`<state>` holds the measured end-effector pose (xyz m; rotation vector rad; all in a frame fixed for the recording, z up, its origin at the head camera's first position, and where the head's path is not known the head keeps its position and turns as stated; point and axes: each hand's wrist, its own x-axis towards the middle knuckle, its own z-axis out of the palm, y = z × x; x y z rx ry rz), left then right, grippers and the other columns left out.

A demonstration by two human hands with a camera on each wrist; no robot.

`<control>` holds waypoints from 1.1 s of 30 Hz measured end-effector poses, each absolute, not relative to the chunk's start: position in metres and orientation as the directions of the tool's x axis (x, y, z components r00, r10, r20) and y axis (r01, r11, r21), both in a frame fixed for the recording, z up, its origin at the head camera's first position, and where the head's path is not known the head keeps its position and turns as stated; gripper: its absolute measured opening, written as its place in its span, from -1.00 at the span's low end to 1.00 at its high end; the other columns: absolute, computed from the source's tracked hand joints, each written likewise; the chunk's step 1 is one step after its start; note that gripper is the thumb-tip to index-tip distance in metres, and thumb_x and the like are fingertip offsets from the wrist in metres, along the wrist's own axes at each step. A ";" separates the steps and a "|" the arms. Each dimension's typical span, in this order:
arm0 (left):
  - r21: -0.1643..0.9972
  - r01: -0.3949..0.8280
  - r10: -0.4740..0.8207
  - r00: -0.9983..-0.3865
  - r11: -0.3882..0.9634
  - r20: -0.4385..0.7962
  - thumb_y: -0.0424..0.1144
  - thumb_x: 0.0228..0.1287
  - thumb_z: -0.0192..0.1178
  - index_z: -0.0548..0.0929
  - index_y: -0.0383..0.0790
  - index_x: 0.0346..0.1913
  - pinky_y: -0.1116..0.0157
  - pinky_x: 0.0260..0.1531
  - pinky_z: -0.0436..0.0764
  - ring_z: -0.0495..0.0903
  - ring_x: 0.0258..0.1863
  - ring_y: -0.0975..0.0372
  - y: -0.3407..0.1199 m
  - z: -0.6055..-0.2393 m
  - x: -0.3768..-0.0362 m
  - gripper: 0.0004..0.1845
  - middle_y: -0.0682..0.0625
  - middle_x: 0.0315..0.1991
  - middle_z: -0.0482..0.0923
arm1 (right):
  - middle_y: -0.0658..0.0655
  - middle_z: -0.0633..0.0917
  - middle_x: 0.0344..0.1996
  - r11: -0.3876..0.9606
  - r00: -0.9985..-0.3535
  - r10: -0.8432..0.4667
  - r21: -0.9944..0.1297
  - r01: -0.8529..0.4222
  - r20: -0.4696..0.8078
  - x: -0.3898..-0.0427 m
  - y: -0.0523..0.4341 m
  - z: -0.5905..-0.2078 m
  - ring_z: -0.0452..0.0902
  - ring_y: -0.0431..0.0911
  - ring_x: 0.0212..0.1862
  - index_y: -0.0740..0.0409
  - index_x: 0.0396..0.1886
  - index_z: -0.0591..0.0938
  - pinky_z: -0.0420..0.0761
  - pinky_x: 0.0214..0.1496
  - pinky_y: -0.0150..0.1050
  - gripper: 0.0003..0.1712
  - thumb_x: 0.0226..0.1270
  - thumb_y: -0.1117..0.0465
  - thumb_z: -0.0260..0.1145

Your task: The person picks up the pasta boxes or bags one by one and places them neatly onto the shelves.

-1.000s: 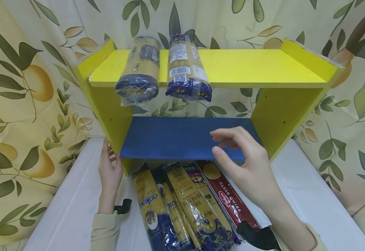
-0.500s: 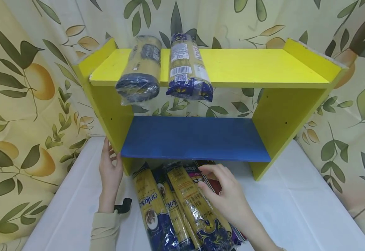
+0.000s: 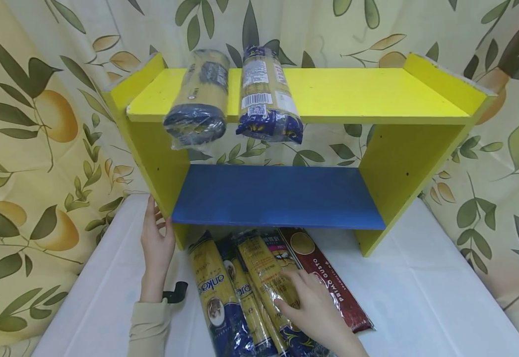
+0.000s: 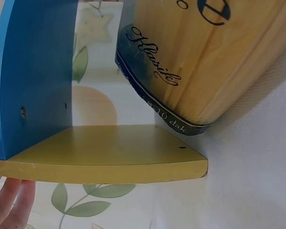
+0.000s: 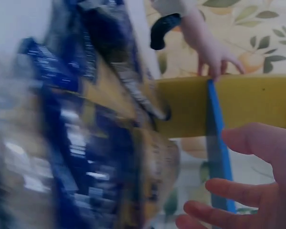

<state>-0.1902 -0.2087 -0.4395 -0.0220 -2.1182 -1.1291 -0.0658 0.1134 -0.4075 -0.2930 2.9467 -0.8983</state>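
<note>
My left hand (image 3: pixel 158 248) touches the outer face of the yellow side panel (image 3: pixel 161 183) of a small shelf unit; its fingers show below the panel in the left wrist view. My right hand (image 3: pixel 313 305) is over a clear-and-gold packet of spaghetti (image 3: pixel 264 270), thumb and fingers spread apart with nothing between them. Left of that packet lie an Ankara spaghetti packet (image 3: pixel 217 292) and another gold packet (image 3: pixel 245 292). A red Primo Gusto spaghetti packet (image 3: pixel 331 277) lies to the right, partly behind my right hand. The packets are blurred in the right wrist view.
Two more pasta packets, one with a dark blue end (image 3: pixel 197 106) and one with a barcode (image 3: pixel 264 99), overhang the front of the yellow top shelf (image 3: pixel 357 94). Below is a blue shelf (image 3: pixel 277 196). A white cloth (image 3: pixel 424 297) covers the table; a patterned curtain (image 3: pixel 32 148) hangs behind.
My right hand has moved down and left from in front of the blue shelf to above the spaghetti packets, uncovering much of the red packet. The left hand has stayed at the side panel.
</note>
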 end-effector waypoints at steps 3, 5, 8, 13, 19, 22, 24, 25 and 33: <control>0.713 0.336 -0.300 -0.737 0.616 0.606 -0.51 0.30 0.08 0.08 -0.02 0.51 0.05 -0.15 0.60 0.54 0.02 -0.09 -0.209 -0.439 -0.191 -0.22 -0.33 0.16 0.46 | 0.06 0.60 0.05 0.832 -0.979 -0.203 -0.527 -0.175 0.005 -0.064 0.113 -0.417 0.49 0.03 0.09 0.06 0.19 0.52 0.52 0.10 0.19 -0.34 0.11 -0.06 0.43; 0.713 0.337 -0.298 -0.738 0.614 0.606 -0.51 0.31 0.08 0.08 -0.01 0.51 0.04 -0.15 0.61 0.54 0.03 -0.09 -0.208 -0.439 -0.191 -0.22 -0.33 0.16 0.45 | 0.09 0.59 0.07 0.840 -0.979 -0.205 -0.513 -0.174 -0.004 -0.062 0.112 -0.422 0.47 0.06 0.10 0.08 0.20 0.52 0.51 0.07 0.21 -0.31 0.09 -0.08 0.43; 0.716 0.334 -0.299 -0.741 0.613 0.602 -0.50 0.31 0.08 0.08 0.00 0.51 0.05 -0.14 0.61 0.54 0.03 -0.09 -0.208 -0.439 -0.191 -0.22 -0.33 0.16 0.45 | 0.12 0.57 0.09 0.855 -0.979 -0.205 -0.489 -0.171 -0.017 -0.061 0.111 -0.427 0.44 0.07 0.11 0.09 0.21 0.50 0.51 0.04 0.19 -0.27 0.07 -0.10 0.44; 0.720 0.327 -0.305 -0.743 0.612 0.596 -0.50 0.31 0.08 0.07 0.01 0.52 0.06 -0.14 0.61 0.54 0.02 -0.09 -0.208 -0.439 -0.191 -0.22 -0.32 0.16 0.45 | 0.16 0.55 0.09 0.879 -0.978 -0.208 -0.431 -0.202 0.033 -0.060 0.110 -0.437 0.45 0.06 0.06 0.15 0.24 0.47 0.57 0.04 0.09 -0.19 0.02 -0.13 0.45; 0.719 0.326 -0.304 -0.743 0.614 0.596 -0.49 0.32 0.08 0.07 0.00 0.52 0.06 -0.14 0.61 0.54 0.03 -0.09 -0.208 -0.439 -0.190 -0.22 -0.31 0.16 0.45 | 0.24 0.56 0.06 0.918 -0.967 -0.237 -0.303 -0.255 0.096 -0.059 0.106 -0.446 0.49 0.10 0.03 0.23 0.26 0.45 0.62 0.02 0.06 -0.07 -0.05 -0.21 0.45; 0.725 0.317 -0.308 -0.748 0.611 0.587 -0.49 0.32 0.08 0.06 0.01 0.52 0.05 -0.13 0.60 0.53 0.04 -0.08 -0.208 -0.439 -0.190 -0.22 -0.31 0.17 0.45 | 0.26 0.56 0.05 0.928 -0.969 -0.239 -0.280 -0.248 0.065 -0.058 0.103 -0.447 0.47 0.15 0.08 0.22 0.30 0.41 0.62 0.01 0.13 0.03 -0.10 -0.29 0.45; 0.731 0.309 -0.314 -0.752 0.609 0.579 -0.48 0.32 0.08 0.06 0.03 0.52 0.05 -0.13 0.59 0.53 0.05 -0.07 -0.209 -0.438 -0.189 -0.22 -0.30 0.18 0.44 | 0.27 0.56 0.03 0.936 -0.971 -0.235 -0.258 -0.240 0.048 -0.058 0.102 -0.447 0.47 0.15 0.06 0.19 0.32 0.39 0.65 -0.09 0.10 0.08 -0.13 -0.34 0.44; 0.733 0.305 -0.316 -0.754 0.608 0.576 -0.48 0.32 0.08 0.06 0.03 0.52 0.05 -0.13 0.59 0.53 0.05 -0.07 -0.209 -0.438 -0.189 -0.22 -0.29 0.18 0.44 | 0.27 0.56 0.01 0.940 -0.972 -0.232 -0.250 -0.234 0.040 -0.058 0.102 -0.447 0.46 0.14 0.03 0.17 0.33 0.38 0.67 -0.17 0.04 0.10 -0.15 -0.36 0.44; 0.736 0.304 -0.316 -0.756 0.605 0.573 -0.48 0.33 0.07 0.05 0.04 0.52 0.06 -0.13 0.58 0.53 0.06 -0.06 -0.209 -0.440 -0.190 -0.22 -0.29 0.18 0.44 | 0.11 0.46 -0.25 0.957 -0.980 -0.201 -0.213 -0.198 0.005 -0.059 0.104 -0.450 0.22 -0.09 -0.39 0.01 0.40 0.32 0.18 -0.70 -0.40 0.14 -0.17 -0.43 0.40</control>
